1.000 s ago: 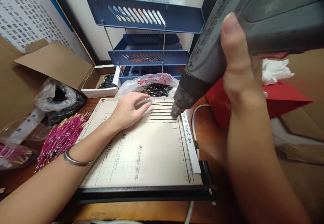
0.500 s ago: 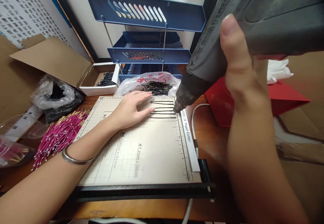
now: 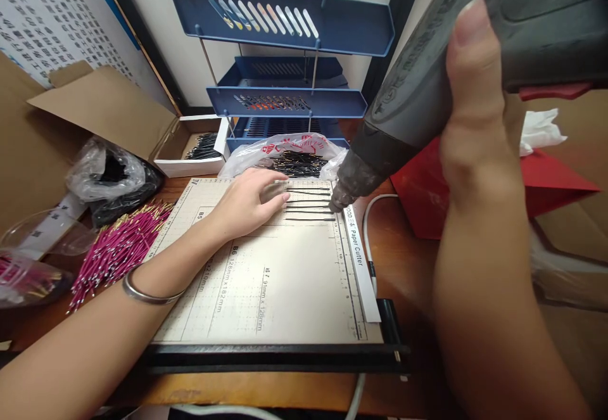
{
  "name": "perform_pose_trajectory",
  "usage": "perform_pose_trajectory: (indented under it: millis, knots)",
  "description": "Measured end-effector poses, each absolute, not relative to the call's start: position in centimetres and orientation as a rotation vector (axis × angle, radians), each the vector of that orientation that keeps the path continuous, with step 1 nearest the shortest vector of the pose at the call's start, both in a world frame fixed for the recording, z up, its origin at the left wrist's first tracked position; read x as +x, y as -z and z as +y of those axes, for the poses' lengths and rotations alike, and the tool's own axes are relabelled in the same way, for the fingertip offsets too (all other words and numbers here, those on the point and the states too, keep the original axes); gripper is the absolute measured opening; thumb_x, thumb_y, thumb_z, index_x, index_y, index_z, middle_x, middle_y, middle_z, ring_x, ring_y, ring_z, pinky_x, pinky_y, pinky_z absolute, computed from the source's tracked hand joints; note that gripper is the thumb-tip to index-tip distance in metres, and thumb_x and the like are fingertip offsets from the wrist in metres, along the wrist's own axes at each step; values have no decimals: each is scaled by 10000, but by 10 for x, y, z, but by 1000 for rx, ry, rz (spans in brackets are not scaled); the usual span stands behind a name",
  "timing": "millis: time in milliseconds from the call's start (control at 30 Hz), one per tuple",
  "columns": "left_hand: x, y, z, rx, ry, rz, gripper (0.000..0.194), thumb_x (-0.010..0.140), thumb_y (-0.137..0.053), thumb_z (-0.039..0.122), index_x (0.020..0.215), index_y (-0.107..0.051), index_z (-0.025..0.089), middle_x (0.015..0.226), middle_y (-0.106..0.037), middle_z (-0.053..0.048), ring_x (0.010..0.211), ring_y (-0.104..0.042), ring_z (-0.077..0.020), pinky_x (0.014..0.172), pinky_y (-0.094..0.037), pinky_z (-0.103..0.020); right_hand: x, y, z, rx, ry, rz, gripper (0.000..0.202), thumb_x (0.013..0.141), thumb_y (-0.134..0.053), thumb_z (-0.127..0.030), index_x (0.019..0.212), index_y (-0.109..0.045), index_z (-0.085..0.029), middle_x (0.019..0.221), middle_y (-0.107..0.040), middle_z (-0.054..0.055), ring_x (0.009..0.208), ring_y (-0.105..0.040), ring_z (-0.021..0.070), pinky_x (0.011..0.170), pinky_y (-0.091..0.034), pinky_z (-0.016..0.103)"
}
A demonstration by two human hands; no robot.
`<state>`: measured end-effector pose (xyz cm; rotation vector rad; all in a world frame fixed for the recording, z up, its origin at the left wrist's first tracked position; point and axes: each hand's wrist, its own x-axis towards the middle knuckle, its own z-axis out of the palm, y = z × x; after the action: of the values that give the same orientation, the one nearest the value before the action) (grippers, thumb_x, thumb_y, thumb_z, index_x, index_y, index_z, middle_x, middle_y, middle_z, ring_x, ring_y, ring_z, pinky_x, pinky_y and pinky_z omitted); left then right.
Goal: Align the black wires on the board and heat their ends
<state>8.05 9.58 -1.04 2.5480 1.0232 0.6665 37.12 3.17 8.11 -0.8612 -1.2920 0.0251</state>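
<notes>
Several thin black wires [image 3: 310, 211] lie side by side on the cream board of a paper cutter [image 3: 304, 287]. My left hand [image 3: 249, 201] rests on the board at their left ends, its thumb apart from the fingers and its fingertips at the wires. In my right hand [image 3: 477, 97] is a dark grey heat gun [image 3: 415, 100], the thumb lying along its side and the other fingers mostly hidden behind it. The gun tilts down to the left, and its nozzle [image 3: 338, 199] is at the right ends of the wires.
Behind the board are a plastic bag of black wires [image 3: 299, 163] and a blue tiered rack [image 3: 285, 100]. Pink wires [image 3: 118, 252] and an open white box [image 3: 187, 163] stand left. At right are a red box [image 3: 479, 198] and a white cable [image 3: 365, 230].
The view has shifted slightly. My left thumb has come a little closer to the fingers. The heat gun's body and my right hand have swung a bit rightward, with the nozzle still at the wire ends.
</notes>
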Motion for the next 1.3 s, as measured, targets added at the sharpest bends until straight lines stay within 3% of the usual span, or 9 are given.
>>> perform_pose_trajectory:
  millis: [100,200,333,467,600,800,967,1133,1300]
  knots:
    - [80,9,97,2521,-710,1149,355,983,-572,501,974,-752,196,1005,-775,-99,986,-671,-290,904,-513,-467,368,-79,33,-874,-20,-1206,611,830,-854,-626,1324,-764,-278,1387,-741,-88,1529,-567,179,1419,-313,312]
    - [80,9,98,2488,-735,1177,336,968,-575,498,895,-720,203,919,-741,-77,874,-633,-254,819,-472,-425,363,-79,30,-924,-29,-1143,639,791,-885,-637,1305,-761,-278,1417,-736,-76,1622,-451,179,1434,-298,311]
    - [81,10,97,2473,-726,1158,332,953,-577,488,854,-708,199,893,-731,-69,818,-607,-231,803,-452,-407,361,-80,26,-972,-67,-1076,574,797,-901,-609,1257,-756,-299,1418,-738,-81,1616,-458,167,1426,-329,297]
    - [81,8,97,2470,-720,1175,364,944,-571,504,832,-721,191,846,-717,-67,773,-586,-222,759,-427,-385,369,-81,30,-885,-71,-1188,641,790,-870,-666,1300,-761,-295,1394,-730,-110,1661,-380,178,1444,-269,292]
    - [79,6,98,2456,-704,1181,385,940,-565,511,791,-721,193,791,-704,-58,722,-564,-209,723,-404,-372,373,-79,35,-855,-47,-1269,586,860,-797,-686,1321,-777,-325,1401,-711,-133,1580,-507,240,1401,-371,390]
    - [81,8,98,2491,-658,1127,382,936,-560,502,746,-695,199,764,-710,-59,719,-575,-216,720,-408,-376,368,-77,29,-855,55,-1343,534,939,-784,-578,1391,-729,-299,1365,-732,-100,1465,-601,126,1392,-307,255]
    - [84,8,96,2546,-632,1090,383,951,-551,486,732,-685,202,752,-716,-62,734,-588,-223,725,-411,-382,366,-80,28,-866,-31,-1283,595,887,-803,-646,1392,-736,-339,1402,-721,-140,1534,-548,143,1390,-313,230]
    - [83,7,96,2545,-636,1088,379,960,-556,493,740,-683,211,768,-728,-62,741,-601,-224,741,-439,-391,370,-82,30,-886,-64,-1239,768,816,-752,-796,1404,-728,-302,1517,-664,-133,1643,-415,195,1429,-284,326]
    - [85,6,94,2525,-642,1088,378,962,-560,497,734,-678,221,781,-744,-62,748,-616,-232,753,-470,-408,373,-81,30,-871,-45,-1306,722,844,-763,-764,1413,-730,-322,1483,-688,-119,1638,-425,205,1437,-279,354]
